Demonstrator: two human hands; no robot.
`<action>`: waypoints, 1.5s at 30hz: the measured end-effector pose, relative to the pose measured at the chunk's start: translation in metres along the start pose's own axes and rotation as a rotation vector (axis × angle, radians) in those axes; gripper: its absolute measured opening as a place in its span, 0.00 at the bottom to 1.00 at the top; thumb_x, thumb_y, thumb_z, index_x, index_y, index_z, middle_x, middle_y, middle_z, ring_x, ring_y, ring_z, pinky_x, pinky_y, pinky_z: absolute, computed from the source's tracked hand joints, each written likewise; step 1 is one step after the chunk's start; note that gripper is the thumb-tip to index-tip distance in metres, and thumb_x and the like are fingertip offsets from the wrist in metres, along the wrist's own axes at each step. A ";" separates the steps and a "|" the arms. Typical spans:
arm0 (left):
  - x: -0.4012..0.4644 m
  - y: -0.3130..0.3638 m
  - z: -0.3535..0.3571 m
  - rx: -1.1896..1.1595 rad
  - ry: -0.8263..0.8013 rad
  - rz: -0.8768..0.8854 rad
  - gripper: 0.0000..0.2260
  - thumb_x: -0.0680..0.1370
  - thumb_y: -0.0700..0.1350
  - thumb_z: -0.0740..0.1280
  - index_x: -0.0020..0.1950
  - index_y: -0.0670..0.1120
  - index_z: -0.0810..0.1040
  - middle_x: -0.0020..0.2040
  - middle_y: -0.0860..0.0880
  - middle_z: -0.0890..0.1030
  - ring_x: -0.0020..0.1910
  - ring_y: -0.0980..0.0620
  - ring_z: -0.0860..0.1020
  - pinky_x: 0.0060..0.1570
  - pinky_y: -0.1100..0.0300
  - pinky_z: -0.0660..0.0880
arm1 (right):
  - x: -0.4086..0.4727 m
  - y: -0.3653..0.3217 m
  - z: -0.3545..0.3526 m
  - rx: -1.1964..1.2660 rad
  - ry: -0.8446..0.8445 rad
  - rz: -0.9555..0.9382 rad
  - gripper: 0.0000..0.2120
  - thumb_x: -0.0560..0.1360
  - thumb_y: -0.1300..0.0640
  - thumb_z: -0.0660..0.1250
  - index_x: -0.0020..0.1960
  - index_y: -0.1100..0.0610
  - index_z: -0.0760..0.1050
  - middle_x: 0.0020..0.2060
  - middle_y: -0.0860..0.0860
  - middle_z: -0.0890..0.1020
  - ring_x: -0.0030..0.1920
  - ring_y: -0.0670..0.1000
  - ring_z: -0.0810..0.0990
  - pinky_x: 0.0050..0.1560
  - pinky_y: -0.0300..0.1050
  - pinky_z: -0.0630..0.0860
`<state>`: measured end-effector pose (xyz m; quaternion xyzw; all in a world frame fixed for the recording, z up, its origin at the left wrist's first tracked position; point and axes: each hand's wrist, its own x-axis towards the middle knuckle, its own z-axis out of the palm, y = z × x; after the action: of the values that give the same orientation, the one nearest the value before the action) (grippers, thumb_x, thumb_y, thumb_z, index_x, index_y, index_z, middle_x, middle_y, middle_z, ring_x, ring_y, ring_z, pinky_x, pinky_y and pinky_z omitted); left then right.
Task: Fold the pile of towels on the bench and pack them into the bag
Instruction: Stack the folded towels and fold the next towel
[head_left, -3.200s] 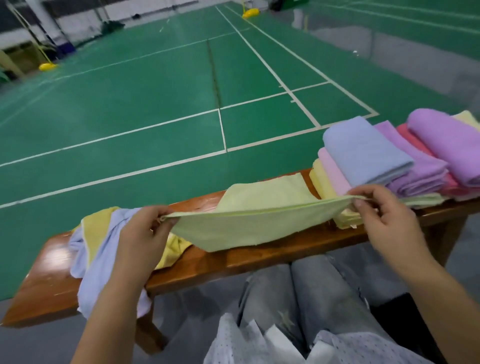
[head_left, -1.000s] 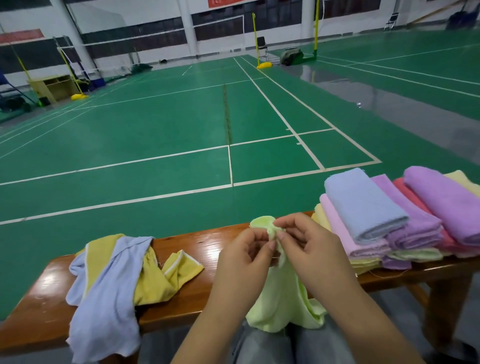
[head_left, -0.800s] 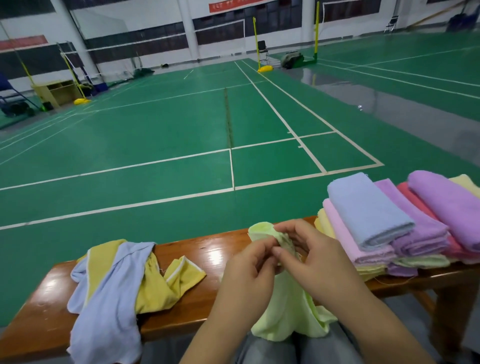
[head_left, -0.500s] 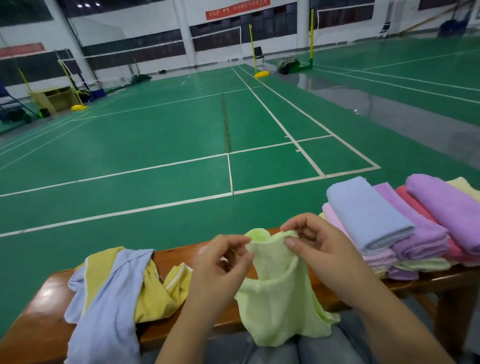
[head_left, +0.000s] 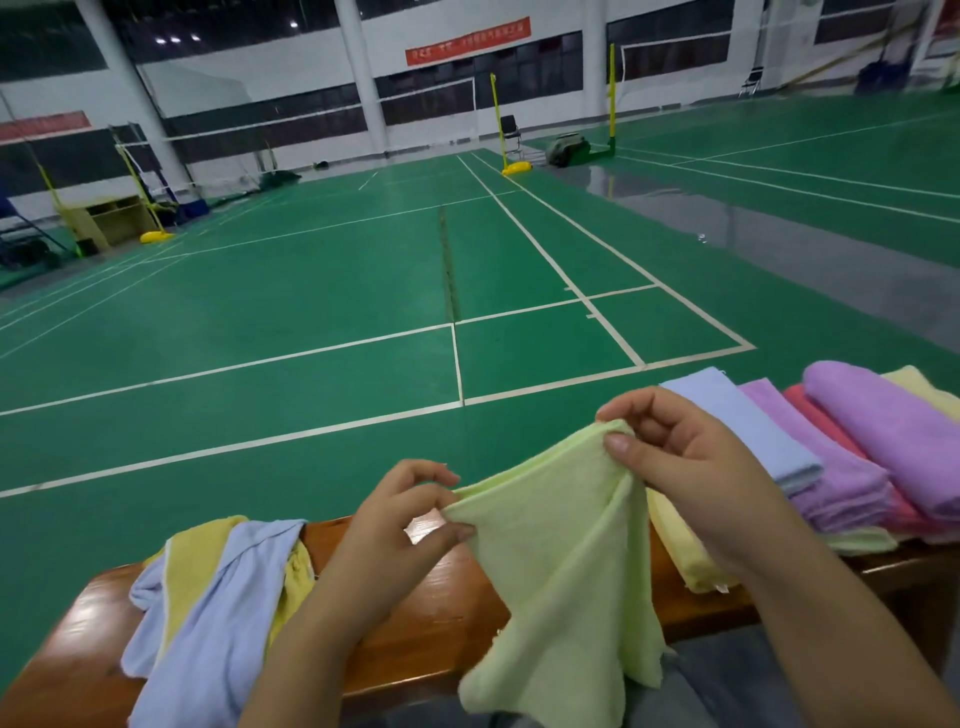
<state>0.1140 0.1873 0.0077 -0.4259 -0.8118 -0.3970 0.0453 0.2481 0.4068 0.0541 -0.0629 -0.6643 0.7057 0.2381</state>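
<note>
Green badminton court (head_left: 311, 291) fills the far view; red banner (head_left: 467, 48) on the far wall carries white writing, too small to read. Wooden bench (head_left: 426, 623) runs left to right in the near part, its left end and right end cut off or covered. On the bench's right, stack of folded towels (head_left: 841, 467) in blue, purple, pink and yellow, cut off by the right frame edge, lower layers mostly hidden. On its left, loose heap of unfolded towels (head_left: 208, 597), blue over yellow, hanging off the near edge. Light green towel (head_left: 561, 571) held up over the middle of the bench, draping down past the near edge, bottom cut by the frame. Left hand (head_left: 384, 551) pinches the towel's top left corner between thumb and fingertips, other fingers loosely curled. Right hand (head_left: 691, 467) pinches the top right corner, held higher, thumb in front, fingers bent behind the cloth. No bag visible in frame.
</note>
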 end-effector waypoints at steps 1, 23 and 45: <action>0.002 0.004 -0.004 0.009 0.013 0.045 0.08 0.70 0.53 0.73 0.42 0.65 0.77 0.55 0.65 0.74 0.59 0.63 0.73 0.56 0.74 0.66 | 0.002 0.000 -0.001 -0.038 0.039 -0.020 0.12 0.74 0.70 0.65 0.44 0.53 0.78 0.36 0.42 0.82 0.39 0.39 0.79 0.42 0.31 0.75; 0.023 0.049 -0.064 0.124 0.050 0.256 0.10 0.73 0.56 0.66 0.43 0.49 0.79 0.52 0.59 0.73 0.54 0.56 0.76 0.53 0.68 0.73 | 0.008 -0.038 -0.007 -0.106 0.045 -0.140 0.12 0.74 0.69 0.66 0.45 0.52 0.78 0.35 0.43 0.83 0.40 0.43 0.80 0.49 0.43 0.79; 0.009 0.052 -0.033 -0.585 0.161 -0.304 0.15 0.72 0.29 0.69 0.37 0.50 0.84 0.37 0.51 0.83 0.39 0.56 0.79 0.43 0.64 0.77 | 0.009 -0.028 -0.026 -0.178 -0.171 0.056 0.14 0.72 0.71 0.67 0.54 0.59 0.80 0.42 0.51 0.86 0.42 0.45 0.84 0.42 0.34 0.79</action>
<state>0.1374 0.1876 0.0653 -0.2622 -0.7115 -0.6477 -0.0745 0.2571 0.4340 0.0802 -0.0419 -0.7403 0.6531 0.1541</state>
